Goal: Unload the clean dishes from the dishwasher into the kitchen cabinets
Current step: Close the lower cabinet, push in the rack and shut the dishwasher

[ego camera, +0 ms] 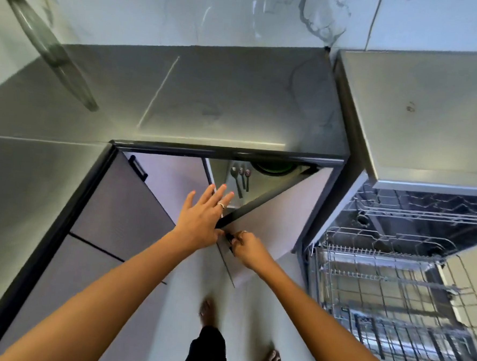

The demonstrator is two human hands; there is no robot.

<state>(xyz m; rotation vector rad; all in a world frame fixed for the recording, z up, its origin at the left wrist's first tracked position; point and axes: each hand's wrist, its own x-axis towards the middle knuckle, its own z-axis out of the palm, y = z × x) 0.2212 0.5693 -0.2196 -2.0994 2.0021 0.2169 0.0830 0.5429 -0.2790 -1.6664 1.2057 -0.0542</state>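
A drawer (258, 204) under the counter is pulled out. Inside it lie three spoons (241, 177) side by side, and a green dish (274, 167) sits at the back, half hidden by the counter edge. My left hand (204, 217) is flat with fingers spread, resting on the drawer's front corner. My right hand (245, 247) is closed around the drawer's dark handle (229, 239) on its front panel. The dishwasher (393, 273) stands open at the right with its wire racks pulled out and nothing visible in them.
A grey counter (208, 100) runs above the drawer, with a blurred glass lid (50, 48) at its left. Closed lilac cabinet doors (112, 214) are left of the drawer. My bare feet (209, 312) stand on the pale floor below.
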